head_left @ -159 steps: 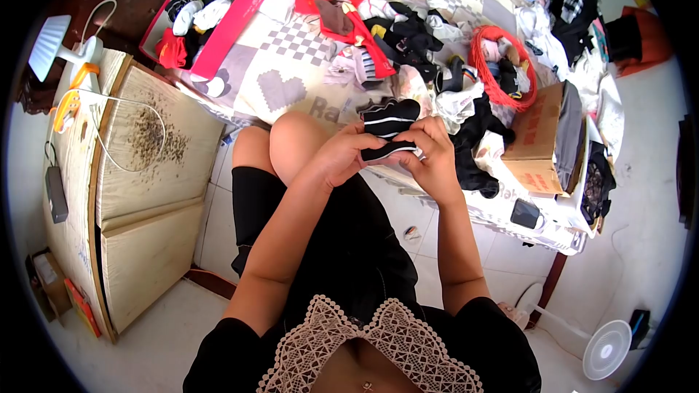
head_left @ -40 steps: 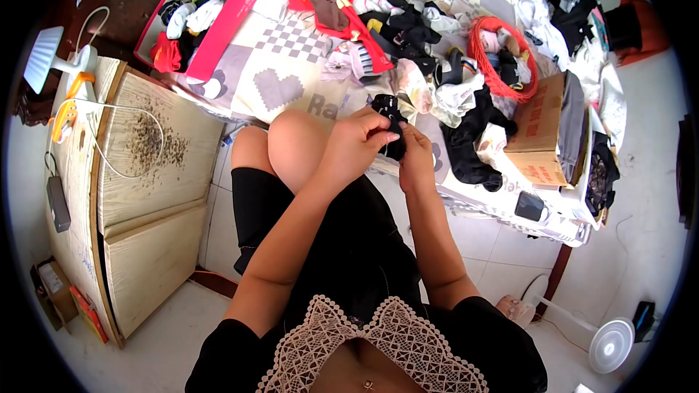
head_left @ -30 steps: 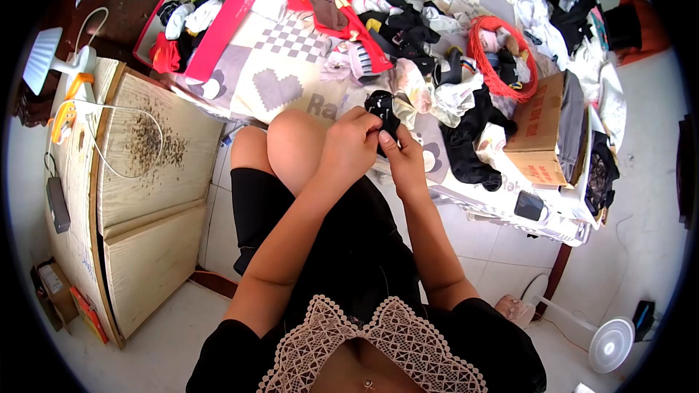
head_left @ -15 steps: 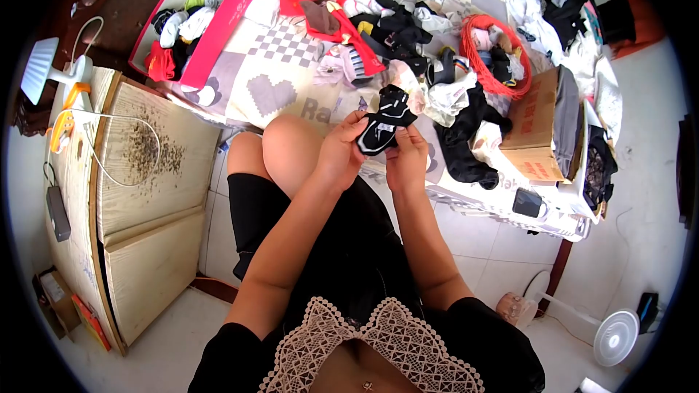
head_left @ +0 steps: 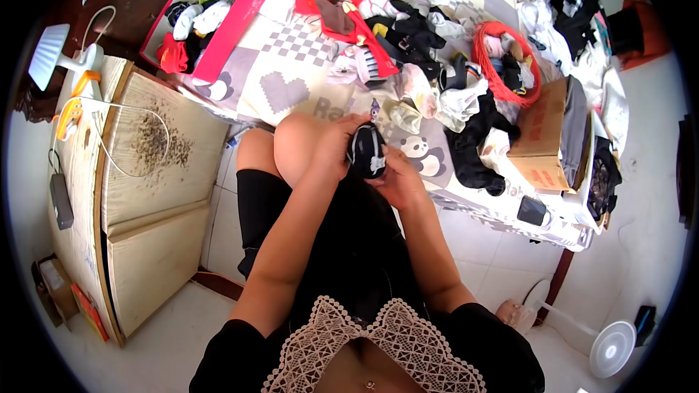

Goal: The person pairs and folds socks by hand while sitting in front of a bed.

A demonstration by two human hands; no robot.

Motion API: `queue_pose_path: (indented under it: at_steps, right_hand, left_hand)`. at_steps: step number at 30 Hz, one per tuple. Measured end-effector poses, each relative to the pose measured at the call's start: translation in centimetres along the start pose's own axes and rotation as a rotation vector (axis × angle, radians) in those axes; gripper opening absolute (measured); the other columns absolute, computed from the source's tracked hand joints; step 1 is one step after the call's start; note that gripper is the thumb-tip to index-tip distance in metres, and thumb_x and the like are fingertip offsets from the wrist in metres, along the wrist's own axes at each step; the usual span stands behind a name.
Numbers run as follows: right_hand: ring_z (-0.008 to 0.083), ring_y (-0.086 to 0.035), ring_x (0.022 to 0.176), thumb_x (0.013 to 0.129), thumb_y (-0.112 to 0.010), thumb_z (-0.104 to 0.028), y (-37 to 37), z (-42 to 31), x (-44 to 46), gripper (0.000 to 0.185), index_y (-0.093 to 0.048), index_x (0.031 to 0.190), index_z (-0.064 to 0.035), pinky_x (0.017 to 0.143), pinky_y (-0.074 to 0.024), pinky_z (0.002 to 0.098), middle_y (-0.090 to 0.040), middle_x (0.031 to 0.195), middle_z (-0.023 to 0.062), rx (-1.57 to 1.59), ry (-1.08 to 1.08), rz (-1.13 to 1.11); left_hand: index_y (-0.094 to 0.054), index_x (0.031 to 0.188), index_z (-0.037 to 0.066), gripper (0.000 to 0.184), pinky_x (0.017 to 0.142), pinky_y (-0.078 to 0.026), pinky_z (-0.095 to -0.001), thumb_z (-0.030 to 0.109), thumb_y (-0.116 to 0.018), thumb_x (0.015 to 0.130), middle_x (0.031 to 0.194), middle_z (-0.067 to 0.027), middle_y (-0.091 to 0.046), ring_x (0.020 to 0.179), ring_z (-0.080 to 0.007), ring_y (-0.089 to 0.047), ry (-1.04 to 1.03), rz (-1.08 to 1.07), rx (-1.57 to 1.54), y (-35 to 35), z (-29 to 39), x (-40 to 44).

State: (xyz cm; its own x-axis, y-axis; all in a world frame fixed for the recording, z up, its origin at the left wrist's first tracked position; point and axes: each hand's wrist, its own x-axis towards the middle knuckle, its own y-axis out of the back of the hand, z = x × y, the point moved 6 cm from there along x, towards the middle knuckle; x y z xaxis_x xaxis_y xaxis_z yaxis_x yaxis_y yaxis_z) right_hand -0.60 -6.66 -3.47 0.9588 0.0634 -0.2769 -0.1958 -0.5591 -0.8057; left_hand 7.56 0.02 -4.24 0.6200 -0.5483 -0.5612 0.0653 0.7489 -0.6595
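A small black cloth item with white markings (head_left: 366, 151), which looks like a folded sock, is held between my two hands above my lap. My left hand (head_left: 336, 147) grips its left side, fingers wrapped round the edge. On its right side my right hand (head_left: 397, 176) holds it with the fingers closed against it. Just beyond lie a cream cloth piece (head_left: 405, 116) and a white one (head_left: 463, 105) on the bed. Black clothing (head_left: 477, 149) lies to the right of them.
A pink-edged box (head_left: 233, 25) with socks sits at the bed's left. Red and black clothes (head_left: 357, 29), a red ring-shaped basket (head_left: 477, 51) and a cardboard box (head_left: 537, 138) are on the bed. A phone (head_left: 532, 209) lies near its edge. A wooden cabinet (head_left: 156, 225) stands left.
The black item, spread out with two parts showing half a second ago, is now a compact bundle. Both hands have come lower, nearer my lap.
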Motion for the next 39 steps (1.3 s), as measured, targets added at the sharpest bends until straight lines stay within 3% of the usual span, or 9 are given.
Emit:
queue_pose_path:
  at_steps: [1,4,9,11,13,17,23,28,39]
  right_hand:
    - [0.009,-0.056,0.071,0.089,-0.054,-0.024,-0.4,-0.1,-0.2,0.02,-0.056,0.098,-0.0056,0.053,-0.0389,0.0223,-0.061,0.089,0.0007,-0.001,-0.002,-0.006]
    - [0.0157,-0.057,0.098,0.083,-0.062,-0.025,0.6,-1.8,0.3,0.037,-0.049,0.112,-0.0047,0.086,-0.045,0.0285,-0.059,0.108,0.004,0.044,0.255,0.102]
    - [0.0128,-0.059,0.088,0.087,-0.056,-0.011,2.6,-3.9,0.0,0.015,-0.057,0.101,-0.0069,0.078,-0.0477,0.0254,-0.062,0.097,0.0031,-0.03,0.429,0.305]
    - [0.0132,-0.059,0.084,0.086,-0.057,-0.009,1.9,-4.2,-0.2,0.014,-0.057,0.1,-0.0067,0.076,-0.0482,0.0252,-0.061,0.096,0.0024,-0.181,0.498,0.345]
    - [0.0131,-0.058,0.083,0.086,-0.057,-0.009,2.0,-3.9,-0.1,0.014,-0.056,0.1,-0.0063,0.074,-0.0474,0.0251,-0.061,0.095,0.0019,-0.224,0.494,0.363]
    - [0.0081,-0.052,0.087,0.084,-0.062,-0.017,2.9,-4.3,-0.3,0.025,-0.056,0.105,-0.0057,0.076,-0.0395,0.0226,-0.058,0.096,0.0004,-0.373,0.503,0.5]
    - [0.0127,-0.048,0.101,0.084,-0.06,-0.032,0.7,-4.2,0.2,0.049,-0.046,0.122,-0.0043,0.083,-0.0384,0.0277,-0.051,0.113,0.005,-0.487,0.342,0.354]
    - [0.0113,-0.053,0.09,0.083,-0.064,-0.021,2.1,-4.7,0.4,0.038,-0.051,0.113,-0.0043,0.077,-0.0428,0.0259,-0.057,0.102,0.0035,-0.47,0.322,0.459]
    - [0.0138,-0.058,0.079,0.083,-0.062,-0.019,4.1,-5.9,0.3,0.029,-0.05,0.106,-0.0063,0.064,-0.0475,0.0256,-0.059,0.092,0.0044,-0.126,0.339,0.444]
  left_hand:
    - [-0.059,0.086,0.004,0.012,0.055,-0.044,-0.0219,0.015,-0.055,0.087,0.068,-0.0006,-0.056,0.058,-0.0095,-0.053,-0.007,0.002,-0.001,-0.2,-0.3,-0.1]
    - [-0.057,0.096,0.008,0.018,0.052,-0.036,-0.0169,0.023,-0.049,0.092,0.072,0.0025,-0.054,0.059,-0.0034,-0.048,-0.17,-0.183,0.349,-0.9,-0.4,0.4]
    - [-0.054,0.11,0.005,0.034,0.065,-0.042,-0.0218,0.028,-0.06,0.086,0.088,-0.0022,-0.058,0.077,-0.0081,-0.052,-0.318,-0.173,0.483,-1.8,-0.2,-0.4]
    - [-0.052,0.114,0.001,0.043,0.072,-0.044,-0.0236,0.025,-0.065,0.081,0.096,-0.0076,-0.059,0.086,-0.0126,-0.055,-0.569,-0.259,0.786,-3.7,0.9,-1.7]
    - [-0.051,0.113,-0.001,0.045,0.074,-0.045,-0.0248,0.022,-0.068,0.078,0.096,-0.0097,-0.062,0.087,-0.0156,-0.057,-0.556,-0.233,0.798,-2.8,0.3,-0.9]
    - [-0.051,0.116,-0.001,0.037,0.061,-0.044,-0.0184,0.019,-0.06,0.086,0.092,-0.0025,-0.059,0.075,-0.0046,-0.052,-0.34,-0.257,0.644,-2.4,0.5,-1.1]
    - [-0.048,0.126,0.007,0.039,0.054,-0.038,-0.0157,0.027,-0.048,0.093,0.097,0.0011,-0.058,0.067,-0.0028,-0.047,-0.325,-0.26,0.534,-3.1,0.9,-1.6]
    - [-0.036,0.134,0.008,0.059,0.07,-0.042,-0.0198,0.0,-0.061,0.081,0.102,-0.0035,-0.053,0.08,-0.0065,-0.048,-0.426,-0.256,0.628,-2.5,0.5,-0.9]
    - [-0.041,0.129,0.006,0.057,0.072,-0.041,-0.0199,-0.005,-0.061,0.077,0.092,-0.0035,-0.054,0.084,-0.0077,-0.05,-0.411,-0.312,0.562,-2.4,-0.4,-0.1]
